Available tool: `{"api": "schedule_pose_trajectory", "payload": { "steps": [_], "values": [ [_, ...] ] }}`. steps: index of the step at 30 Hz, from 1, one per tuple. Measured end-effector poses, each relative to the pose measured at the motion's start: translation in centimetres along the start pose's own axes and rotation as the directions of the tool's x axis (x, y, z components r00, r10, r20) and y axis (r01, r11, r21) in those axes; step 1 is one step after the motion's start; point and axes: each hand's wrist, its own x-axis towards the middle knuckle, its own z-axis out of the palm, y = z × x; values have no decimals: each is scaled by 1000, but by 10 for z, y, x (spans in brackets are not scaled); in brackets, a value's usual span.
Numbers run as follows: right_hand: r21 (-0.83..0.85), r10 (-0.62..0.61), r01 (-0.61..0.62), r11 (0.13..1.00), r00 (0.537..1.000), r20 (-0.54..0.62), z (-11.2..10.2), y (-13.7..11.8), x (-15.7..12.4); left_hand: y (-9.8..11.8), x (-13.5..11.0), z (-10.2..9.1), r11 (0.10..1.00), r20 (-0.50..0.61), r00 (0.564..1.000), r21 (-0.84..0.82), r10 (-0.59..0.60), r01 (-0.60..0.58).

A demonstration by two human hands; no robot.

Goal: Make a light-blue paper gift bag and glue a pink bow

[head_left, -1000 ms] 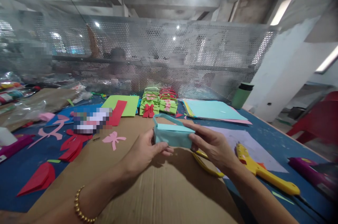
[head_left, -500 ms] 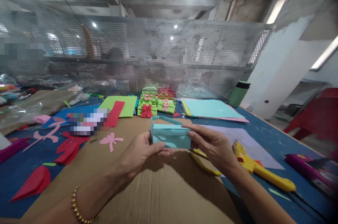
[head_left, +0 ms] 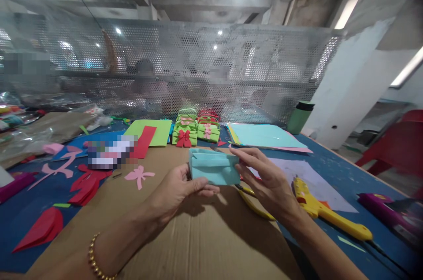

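A small light-blue paper bag (head_left: 214,167) is held up over a brown cardboard sheet (head_left: 185,236). My left hand (head_left: 180,189) pinches its left end, thumb and fingers closed on it. On the bag's right end rests my right hand (head_left: 264,178), gripping it with the fingers stretched along the top edge. The bag's handle is folded down flat. A pink paper bow (head_left: 139,175) lies on the cardboard to the left.
Finished green and red paper bags (head_left: 194,128) stand at the back, beside stacked coloured sheets (head_left: 264,135). Yellow glue gun (head_left: 325,211), yellow scissors (head_left: 253,203) and a purple tool (head_left: 386,211) lie right. Red and pink cut-outs (head_left: 86,183) lie left. People sit behind a mesh screen (head_left: 185,68).
The bag's handle loop, raised a second ago, now lies flat against the bag. My right fingers have shifted up along the top edge. The view dropped slightly.
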Motion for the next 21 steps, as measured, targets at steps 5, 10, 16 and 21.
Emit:
{"api": "schedule_pose_trajectory", "payload": {
  "steps": [5, 10, 16, 21],
  "values": [
    [5, -63, 63, 998, 997, 44, 4, 1, 0, -1, -1, 0, 999, -21, 1000, 35, 10, -9],
    [19, -92, 91, 996, 995, 36, 5, 6, -2, -4, 0, -2, 999, -30, 1000, 31, 8, -7],
    [76, -97, 95, 993, 995, 22, 8, 12, -4, -3, 0, -3, 1000, -26, 1000, 8, 12, -12],
    [78, -135, 133, 988, 990, 29, 16, 10, -8, 7, -4, -1, 992, 57, 994, -76, -93, 97]
  ]
}}
